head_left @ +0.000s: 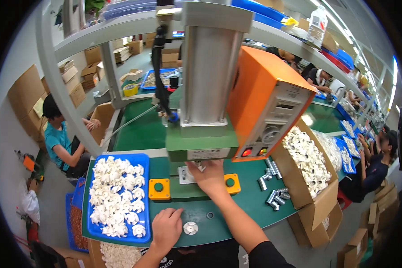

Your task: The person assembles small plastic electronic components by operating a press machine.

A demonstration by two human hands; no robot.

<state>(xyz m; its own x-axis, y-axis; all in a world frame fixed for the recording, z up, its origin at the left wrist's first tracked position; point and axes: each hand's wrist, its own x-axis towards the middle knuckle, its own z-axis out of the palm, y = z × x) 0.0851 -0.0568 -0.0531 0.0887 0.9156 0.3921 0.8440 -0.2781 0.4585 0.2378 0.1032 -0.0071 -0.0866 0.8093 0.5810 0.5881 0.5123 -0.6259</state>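
On green bench (265, 216): left hand (167, 227) loosely curled, contents unclear, beside white finned disc (190, 228); right hand (209, 176) under press (205, 89), grip hidden; blue tray (147, 183) left.

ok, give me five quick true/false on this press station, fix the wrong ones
1. The blue tray holds white finned parts. True.
2. The left hand is in that tray. False: it is at the green tabletop, left of a lone white disc.
3. The right hand is at the press, below its silver cylinder. True.
4. The orange box stands left of the silver cylinder. False: it stands to the right.
5. Metal sleeves lie on the tabletop, left of an open carton of white parts. True.
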